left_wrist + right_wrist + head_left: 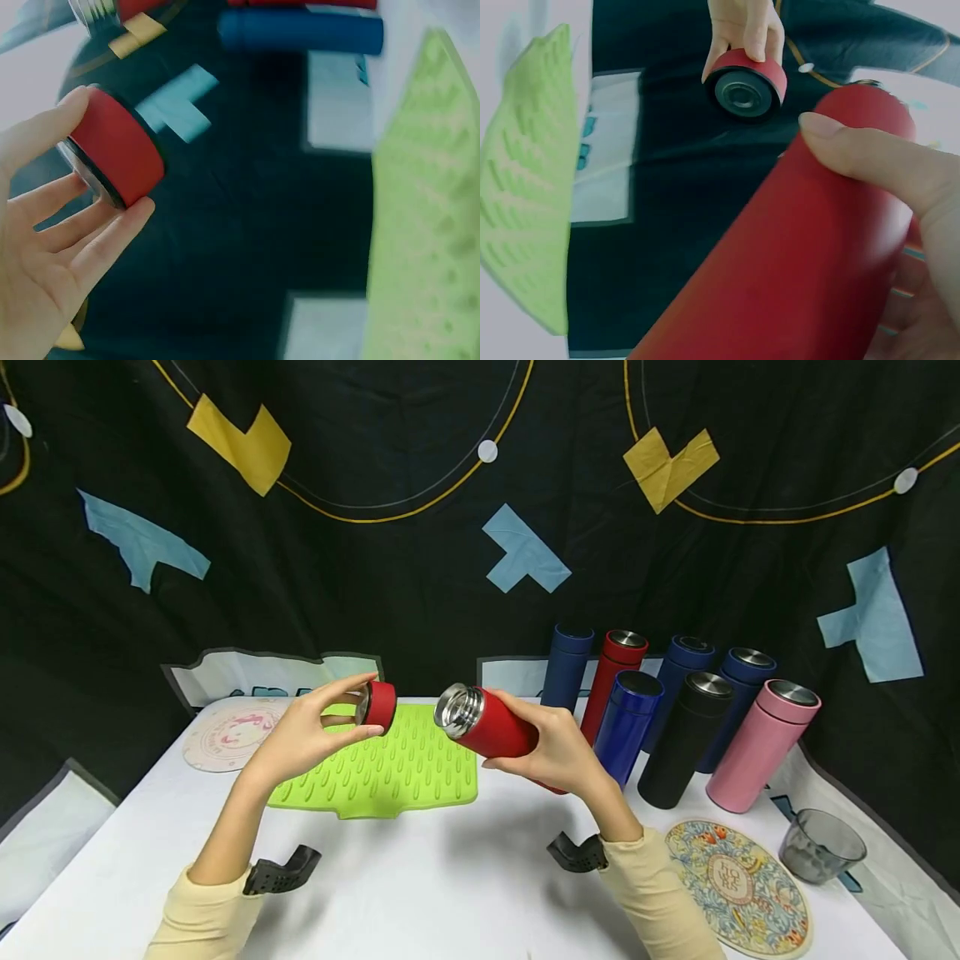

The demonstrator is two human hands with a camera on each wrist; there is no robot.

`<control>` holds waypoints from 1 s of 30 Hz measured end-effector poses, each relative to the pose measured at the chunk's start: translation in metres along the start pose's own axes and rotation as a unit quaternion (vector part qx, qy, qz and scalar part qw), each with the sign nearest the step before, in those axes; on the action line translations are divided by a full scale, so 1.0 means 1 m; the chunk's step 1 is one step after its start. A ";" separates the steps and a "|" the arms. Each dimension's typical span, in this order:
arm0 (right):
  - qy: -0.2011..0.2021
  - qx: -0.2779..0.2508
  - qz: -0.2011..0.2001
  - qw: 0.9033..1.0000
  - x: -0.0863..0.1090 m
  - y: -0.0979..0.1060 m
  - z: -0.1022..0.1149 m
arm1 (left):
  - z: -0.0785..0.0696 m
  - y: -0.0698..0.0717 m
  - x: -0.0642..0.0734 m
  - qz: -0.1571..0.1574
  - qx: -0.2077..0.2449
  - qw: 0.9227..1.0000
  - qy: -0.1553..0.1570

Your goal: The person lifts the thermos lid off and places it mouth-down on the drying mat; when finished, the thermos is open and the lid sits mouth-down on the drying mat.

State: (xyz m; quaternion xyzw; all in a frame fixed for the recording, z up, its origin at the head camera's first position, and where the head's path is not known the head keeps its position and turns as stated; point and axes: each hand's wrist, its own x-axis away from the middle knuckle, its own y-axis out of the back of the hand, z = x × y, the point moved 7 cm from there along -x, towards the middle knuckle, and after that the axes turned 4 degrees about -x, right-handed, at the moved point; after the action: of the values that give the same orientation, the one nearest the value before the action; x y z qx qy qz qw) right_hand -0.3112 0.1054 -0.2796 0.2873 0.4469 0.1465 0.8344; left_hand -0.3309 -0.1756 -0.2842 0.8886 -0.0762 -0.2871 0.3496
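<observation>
In the head view my left hand pinches a red thermos lid between thumb and fingertips, above the green mat. My right hand grips the red thermos bottle, which tilts with its bare steel mouth toward the lid. Lid and bottle are apart, with a gap between them. The left wrist view shows the red lid held at its rim. In the right wrist view the lid's dark underside faces the red bottle, and my thumb lies along the bottle's side.
A green drying mat lies at the middle back, beside a round pink-printed mat. Several thermoses stand back right, among them a black one and a pink one. A patterned oval mat and a grey glass are at the right.
</observation>
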 end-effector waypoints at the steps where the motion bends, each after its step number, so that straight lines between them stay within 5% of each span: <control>1: 0.000 0.000 -0.003 1.000 0.000 -0.001 -0.003 | 0.008 0.002 -0.001 -0.002 -0.006 1.000 0.007; 7: -0.001 0.008 -0.036 0.999 0.000 -0.008 -0.026 | 0.063 0.015 -0.008 -0.035 -0.053 0.996 0.067; 14: -0.004 -0.016 -0.071 0.997 -0.003 -0.016 -0.050 | 0.122 0.021 -0.008 -0.074 -0.057 0.986 0.140; 22: -0.023 -0.023 -0.090 0.995 -0.011 -0.022 -0.071 | 0.173 0.016 -0.008 -0.073 -0.089 0.975 0.192; 30: -0.053 -0.051 -0.118 0.990 -0.017 -0.028 -0.095 | 0.202 0.002 -0.013 -0.053 -0.165 0.966 0.190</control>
State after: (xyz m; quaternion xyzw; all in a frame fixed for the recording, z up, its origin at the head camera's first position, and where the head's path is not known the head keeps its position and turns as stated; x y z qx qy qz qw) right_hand -0.3996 0.1075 -0.3267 0.1968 0.4244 0.0546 0.8822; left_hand -0.4557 -0.2894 -0.3958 0.8596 0.0868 -0.1398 0.4837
